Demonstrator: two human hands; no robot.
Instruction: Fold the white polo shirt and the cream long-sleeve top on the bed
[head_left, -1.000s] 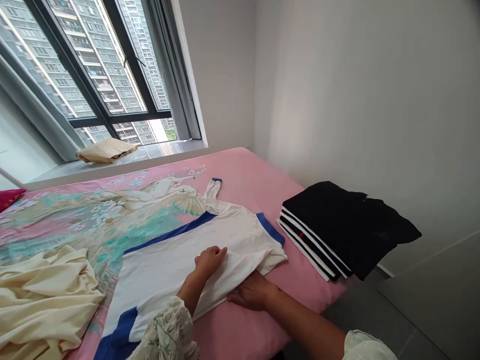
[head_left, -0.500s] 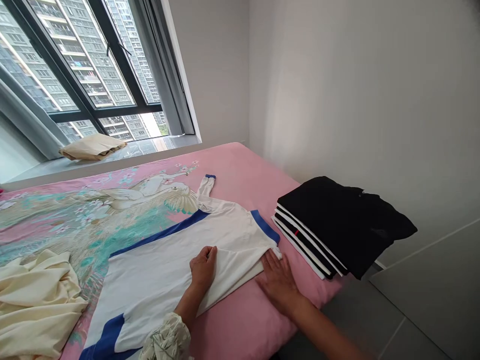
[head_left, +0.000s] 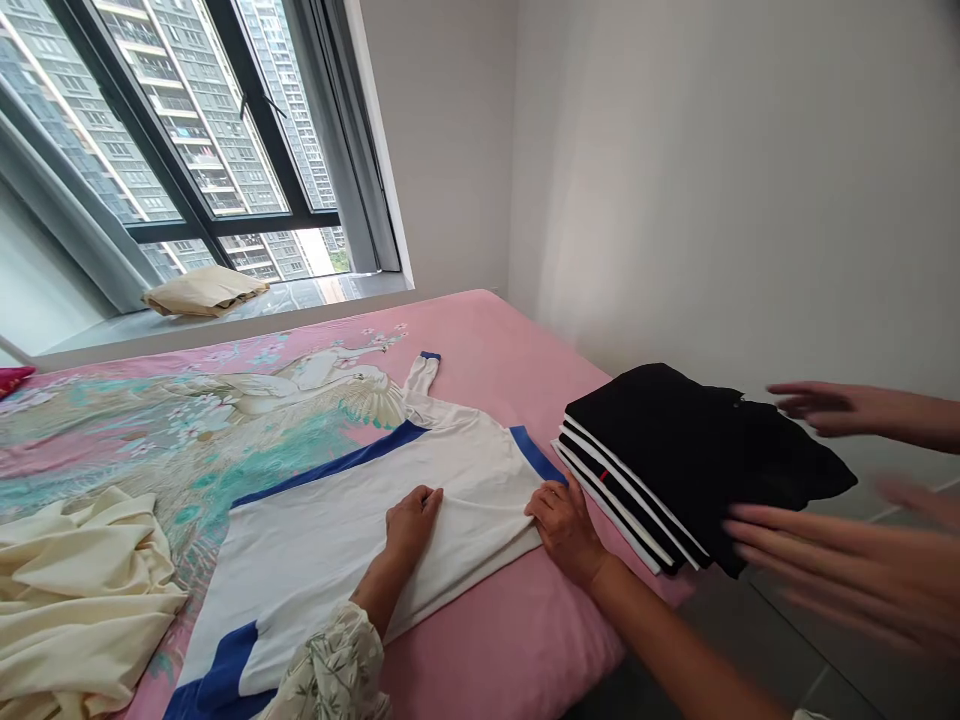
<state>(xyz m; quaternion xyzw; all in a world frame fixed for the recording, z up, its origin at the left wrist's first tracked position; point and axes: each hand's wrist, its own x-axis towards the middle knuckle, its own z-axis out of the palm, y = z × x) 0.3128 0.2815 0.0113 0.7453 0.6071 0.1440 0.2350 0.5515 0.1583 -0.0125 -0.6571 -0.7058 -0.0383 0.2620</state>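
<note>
A white shirt [head_left: 330,540] with blue trim lies flat on the pink bed sheet [head_left: 495,640]. My left hand [head_left: 411,520] rests on the shirt's middle, fingers lying loosely on the cloth and holding nothing. My right hand [head_left: 564,525] is at the shirt's right sleeve by the blue cuff [head_left: 536,455], its fingers curled on the sleeve's edge. Just right of it sits a stack of folded black and white clothes [head_left: 675,450] on the corner of the bed.
Another person's two blurred hands [head_left: 825,570] reach in from the right by the stack. A crumpled cream cloth [head_left: 75,590] lies at the left. A beige bundle [head_left: 202,290] sits on the windowsill. White walls close the right side.
My right hand slid from under the shirt's lower edge up to the sleeve by the blue cuff. Another person's hands came in from the right near the stack. My left hand stayed.
</note>
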